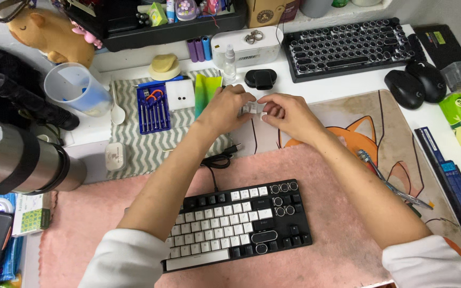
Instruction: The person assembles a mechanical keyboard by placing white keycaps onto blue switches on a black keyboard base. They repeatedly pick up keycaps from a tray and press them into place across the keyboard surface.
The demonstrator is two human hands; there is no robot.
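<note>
Near edge of the counter [108, 128]: a black-and-white keyboard [239, 224] lies on a pink mat [326, 176], long axis running left to right and tilted slightly up at the right. Several keys at its upper right are bare rings, caps off. Its black cable [219, 160] runs away toward the hands.

Beyond the keyboard, toward the middle of the counter: both hands meet over the seam between a grey zigzag cloth [140, 144] and a fox-print desk pad [385, 133]. The left hand [229, 106] and right hand [289, 113] both pinch 1 small white piece [253, 109], fingers closed narrow around it from either side. The piece sits between the 2 hands, equally near each, and well apart from the keyboard on its far side.

Farther back: a blue screwdriver set [153, 109] just left of the left hand; a second, round-keyed keyboard [348, 49] at the far right; 2 black mice [417, 80] beside it.

Hard to make out: the white piece is mostly covered by fingertips, so its shape and long axis cannot be told. Whether it is 1 part or 2 is unclear.
</note>
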